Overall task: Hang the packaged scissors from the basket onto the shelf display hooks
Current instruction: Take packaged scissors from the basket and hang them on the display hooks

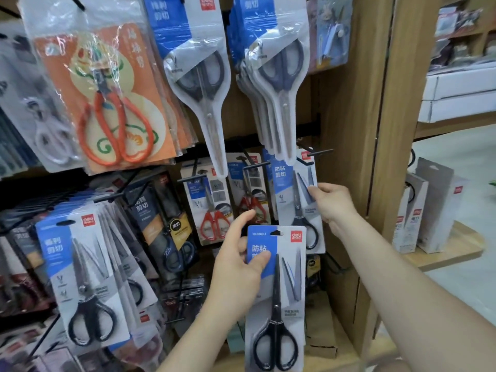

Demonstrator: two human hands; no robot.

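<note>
**Item 1, grip.** Left hand (236, 267): thumb pressed on the blue panel and fingers behind, clamped on the upper left edge of a blue-and-white card pack of black-handled scissors (279, 304). The pack is upright and carried in the air below the display, not yet hung. Its hang slot (276, 233) sits at twelve o'clock on the card and is unobstructed.

**Item 2, second grip.** Right hand (331, 202), at one o'clock from the held pack: fingers pinch the right edge of a matching blue-and-white pack already hung (298, 210).

**Item 3, target.** Black wire display hook (320, 152), at twelve o'clock from the hung pack, carries that pack.

**Item 4, surroundings.** Long clear-fronted packs of grey-handled scissors (279, 84) hang overhead, their tips just beside the hook. A red-handled scissors pack (214, 210) is at eleven o'clock. The basket is not in view.

**Hazards, as judged.**
- The off-centre hold may let the card swing, so the slot misses the hook tip.
- The overhanging long packs may snag the rising card.
- A tug by the right hand could slide the hung pack off.
</note>
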